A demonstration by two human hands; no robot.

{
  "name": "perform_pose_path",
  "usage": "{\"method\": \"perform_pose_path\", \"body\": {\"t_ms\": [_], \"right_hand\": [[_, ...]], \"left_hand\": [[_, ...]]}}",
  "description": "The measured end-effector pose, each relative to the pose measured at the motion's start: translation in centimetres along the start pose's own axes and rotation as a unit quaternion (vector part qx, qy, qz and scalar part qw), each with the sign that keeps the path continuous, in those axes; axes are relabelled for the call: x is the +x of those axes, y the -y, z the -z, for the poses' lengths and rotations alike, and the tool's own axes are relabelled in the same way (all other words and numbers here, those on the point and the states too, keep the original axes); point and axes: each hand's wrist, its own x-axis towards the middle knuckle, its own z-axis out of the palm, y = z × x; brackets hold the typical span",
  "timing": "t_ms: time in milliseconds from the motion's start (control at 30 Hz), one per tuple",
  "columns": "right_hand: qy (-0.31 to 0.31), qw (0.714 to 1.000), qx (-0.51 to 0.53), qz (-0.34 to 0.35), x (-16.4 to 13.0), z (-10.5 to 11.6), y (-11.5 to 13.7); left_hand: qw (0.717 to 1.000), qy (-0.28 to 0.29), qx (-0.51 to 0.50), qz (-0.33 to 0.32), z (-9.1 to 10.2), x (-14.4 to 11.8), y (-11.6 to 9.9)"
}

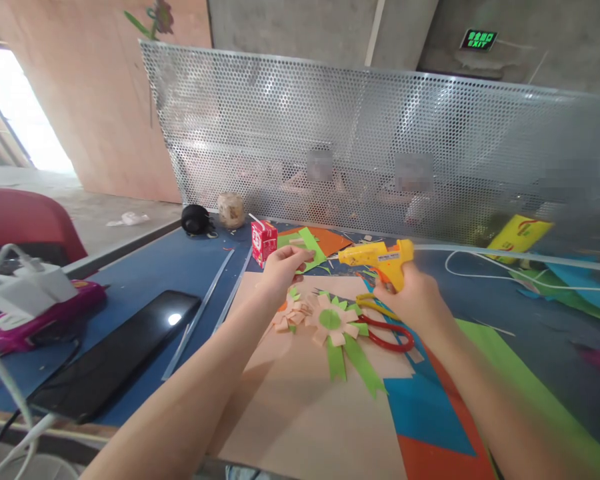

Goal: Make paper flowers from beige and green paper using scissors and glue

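Observation:
My left hand [289, 264] is closed in a pinch at the edge of a bright green paper piece [312, 243], above the far end of the beige paper sheet [300, 413]. My right hand [411, 293] is wrapped round the handle of a yellow hot glue gun [373, 254], its nozzle pointing left towards the green paper. Below the hands lies a beige paper flower with a green centre [330, 320] and two green ribbon tails. Another beige paper flower [291, 313] with an orange centre sits to its left, partly behind my left forearm. Red-and-yellow-handled scissors [390, 341] lie right of the flowers.
A red drink carton with a straw [264, 243] stands beyond my left hand. On the left are a black phone [117, 353] and a power strip with white plugs [35, 293]. Blue paper [425, 413] and green paper [525, 380] lie right. A perforated metal screen [280, 113] closes the back.

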Motion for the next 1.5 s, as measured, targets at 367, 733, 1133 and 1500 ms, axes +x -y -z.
{"method": "perform_pose_path", "body": {"t_ms": [367,733,1133,1500], "right_hand": [[-0.017,0.999,-0.032,0.017,-0.1,-0.6,-0.3],[0.095,0.994,0.016,-0.061,0.3,-0.1,0.2],[0.249,0.939,-0.031,-0.236,1.5,-2.7,-5.7],[0.115,0.993,0.003,0.028,0.2,-1.6,-0.9]], "left_hand": [[1.000,-0.001,0.004,0.000,0.0,-0.1,-0.1],[0.998,0.037,-0.043,0.031,0.0,-0.1,0.0],[0.996,-0.010,0.084,-0.009,0.6,0.7,0.6],[0.991,-0.043,0.085,-0.098,0.8,0.6,-0.9]]}}
